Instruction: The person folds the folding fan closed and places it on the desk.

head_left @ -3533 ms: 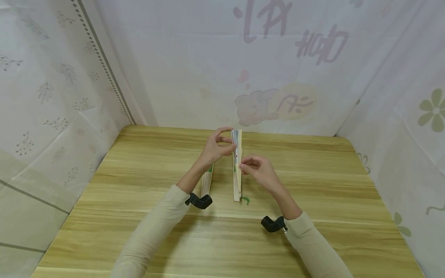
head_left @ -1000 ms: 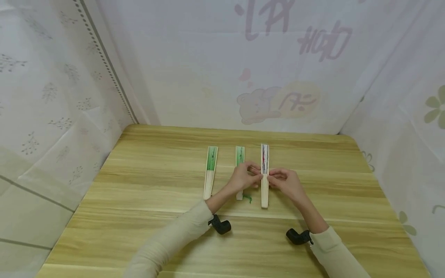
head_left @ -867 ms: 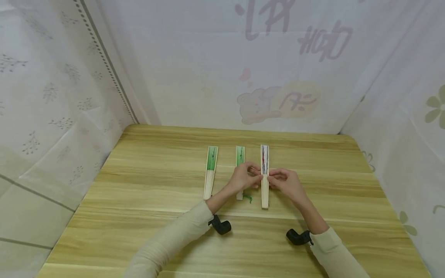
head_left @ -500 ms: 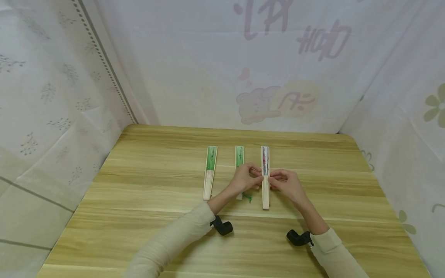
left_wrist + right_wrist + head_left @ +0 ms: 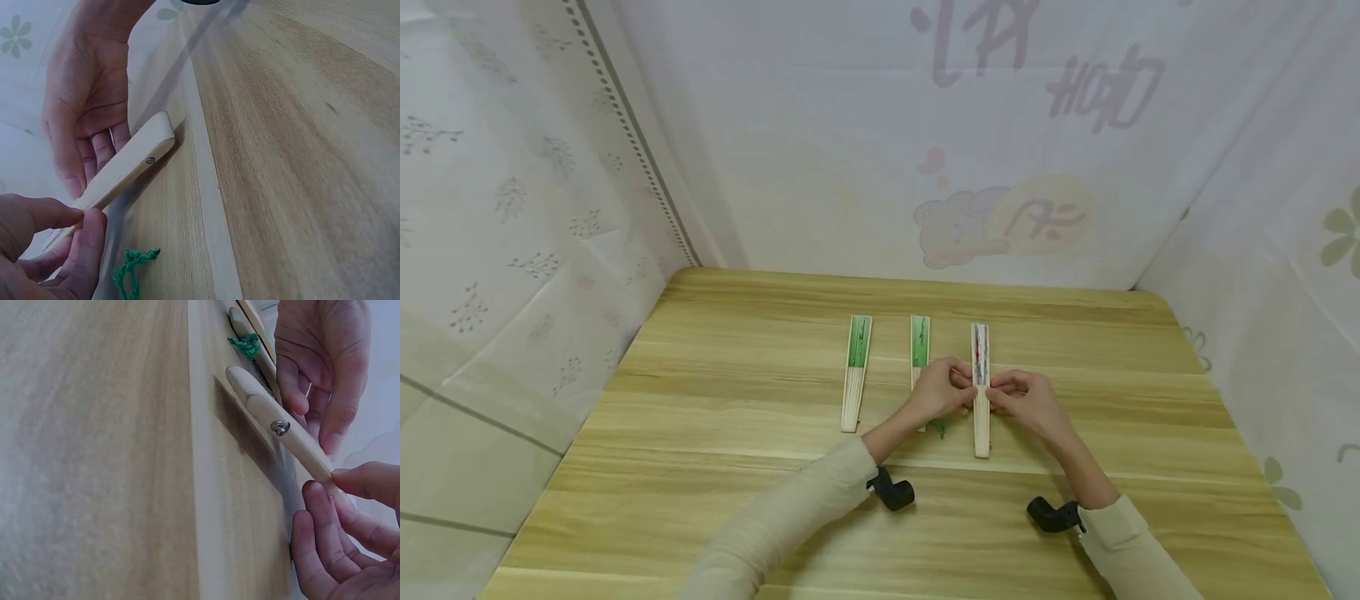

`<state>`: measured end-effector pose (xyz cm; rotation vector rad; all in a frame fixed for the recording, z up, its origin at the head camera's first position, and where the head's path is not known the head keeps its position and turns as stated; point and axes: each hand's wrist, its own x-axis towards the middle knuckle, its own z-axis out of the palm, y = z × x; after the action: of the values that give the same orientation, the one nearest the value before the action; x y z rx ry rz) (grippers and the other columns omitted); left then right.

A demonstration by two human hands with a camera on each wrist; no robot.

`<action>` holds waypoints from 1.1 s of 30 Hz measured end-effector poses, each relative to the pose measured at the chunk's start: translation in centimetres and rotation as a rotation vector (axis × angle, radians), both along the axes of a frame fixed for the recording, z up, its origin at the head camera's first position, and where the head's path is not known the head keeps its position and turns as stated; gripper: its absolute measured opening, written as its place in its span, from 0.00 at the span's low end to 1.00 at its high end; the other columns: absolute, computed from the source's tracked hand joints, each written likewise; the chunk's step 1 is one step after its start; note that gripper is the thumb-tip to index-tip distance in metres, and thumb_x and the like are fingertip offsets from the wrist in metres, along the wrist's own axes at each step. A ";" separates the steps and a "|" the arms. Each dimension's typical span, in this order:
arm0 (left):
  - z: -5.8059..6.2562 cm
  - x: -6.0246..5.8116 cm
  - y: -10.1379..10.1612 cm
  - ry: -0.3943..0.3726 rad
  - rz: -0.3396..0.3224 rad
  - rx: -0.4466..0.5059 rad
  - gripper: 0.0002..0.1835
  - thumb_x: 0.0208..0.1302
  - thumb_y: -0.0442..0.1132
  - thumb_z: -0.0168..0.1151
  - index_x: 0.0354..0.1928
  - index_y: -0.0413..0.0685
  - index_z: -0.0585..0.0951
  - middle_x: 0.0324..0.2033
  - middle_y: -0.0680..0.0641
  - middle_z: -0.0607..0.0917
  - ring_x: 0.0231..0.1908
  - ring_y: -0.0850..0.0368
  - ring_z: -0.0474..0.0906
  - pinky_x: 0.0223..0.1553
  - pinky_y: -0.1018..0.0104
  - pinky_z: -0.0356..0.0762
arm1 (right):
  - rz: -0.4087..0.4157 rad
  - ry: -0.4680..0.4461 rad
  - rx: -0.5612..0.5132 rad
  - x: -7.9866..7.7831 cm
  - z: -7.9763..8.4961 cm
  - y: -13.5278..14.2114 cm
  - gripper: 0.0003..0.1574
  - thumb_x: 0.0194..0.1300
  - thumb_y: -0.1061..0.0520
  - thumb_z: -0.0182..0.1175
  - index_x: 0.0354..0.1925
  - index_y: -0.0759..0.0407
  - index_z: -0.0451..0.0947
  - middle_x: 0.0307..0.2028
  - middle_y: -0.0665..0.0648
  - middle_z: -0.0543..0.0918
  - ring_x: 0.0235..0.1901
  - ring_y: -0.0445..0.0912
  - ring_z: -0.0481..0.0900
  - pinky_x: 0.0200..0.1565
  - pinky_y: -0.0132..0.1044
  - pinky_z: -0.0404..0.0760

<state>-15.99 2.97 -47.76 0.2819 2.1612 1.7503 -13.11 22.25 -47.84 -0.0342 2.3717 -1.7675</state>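
Note:
A folded hand fan [image 5: 982,425] with pale wooden ribs and a white, grey and red printed leaf is held between both hands. My left hand [image 5: 940,389] pinches its left edge near mid-length. From the opposite side my right hand [image 5: 1032,407] pinches it between thumb and fingers. In the right wrist view the fan's rounded pivot end [image 5: 247,387] with a metal rivet shows close over the table, its shadow beside it. Left of it lies a folded green fan [image 5: 920,337], partly covered by my left hand. Another folded green fan [image 5: 857,375] lies farther left.
A green cord [image 5: 936,428] lies by the pivot end of the middle fan. The wood-grain table [image 5: 737,500] runs back to a pale printed cloth [image 5: 820,167], with more cloth at both sides. A black wrist camera [image 5: 891,490] sits at the left sleeve.
The printed fan was over the middle green fan 3.5 seconds ago; both hands have brought it right. Over the last second it shifted slightly right and nearer the body, still pinched by both hands.

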 end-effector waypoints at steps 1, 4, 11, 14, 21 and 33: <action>0.0 0.0 0.1 -0.002 -0.001 -0.006 0.11 0.64 0.23 0.68 0.47 0.31 0.79 0.31 0.45 0.85 0.24 0.54 0.85 0.26 0.63 0.85 | -0.001 -0.004 0.008 0.0 0.0 0.0 0.15 0.69 0.66 0.66 0.48 0.78 0.79 0.38 0.66 0.85 0.35 0.51 0.86 0.39 0.40 0.86; 0.0 0.0 0.3 -0.008 -0.001 -0.021 0.11 0.64 0.23 0.68 0.47 0.31 0.79 0.30 0.46 0.85 0.24 0.54 0.85 0.25 0.64 0.85 | 0.000 -0.006 0.037 -0.2 0.2 0.1 0.14 0.68 0.66 0.66 0.47 0.78 0.79 0.37 0.66 0.85 0.34 0.51 0.86 0.38 0.39 0.86; 0.0 0.0 0.7 -0.007 -0.017 -0.053 0.10 0.63 0.25 0.68 0.45 0.32 0.80 0.29 0.46 0.85 0.23 0.53 0.86 0.24 0.65 0.84 | -0.001 -0.083 0.037 -0.2 0.3 0.2 0.12 0.68 0.68 0.65 0.46 0.78 0.78 0.33 0.63 0.86 0.30 0.51 0.86 0.32 0.41 0.87; -0.2 0.1 0.7 -0.001 -0.029 -0.068 0.09 0.64 0.25 0.68 0.45 0.31 0.80 0.28 0.47 0.85 0.23 0.54 0.86 0.24 0.66 0.84 | 0.004 -0.111 0.021 -0.1 0.3 0.2 0.13 0.68 0.68 0.65 0.47 0.78 0.78 0.32 0.63 0.85 0.30 0.51 0.85 0.32 0.42 0.87; -0.3 0.1 0.8 -0.015 -0.022 -0.084 0.09 0.63 0.25 0.68 0.44 0.31 0.81 0.28 0.48 0.85 0.22 0.54 0.85 0.23 0.66 0.84 | 0.000 -0.112 0.038 -0.2 0.3 0.1 0.13 0.68 0.68 0.66 0.46 0.78 0.78 0.32 0.63 0.85 0.30 0.51 0.85 0.32 0.42 0.87; -0.3 0.0 0.0 0.004 -0.044 -0.066 0.08 0.63 0.25 0.69 0.43 0.32 0.82 0.27 0.47 0.86 0.23 0.49 0.86 0.24 0.64 0.84 | 0.030 -0.054 0.014 -0.1 -0.4 0.7 0.14 0.68 0.68 0.65 0.47 0.79 0.78 0.35 0.67 0.85 0.34 0.52 0.86 0.35 0.42 0.87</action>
<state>-16.01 3.00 -48.02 0.3144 2.1938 1.6525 -13.26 22.95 -48.20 -0.0199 2.3338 -1.7159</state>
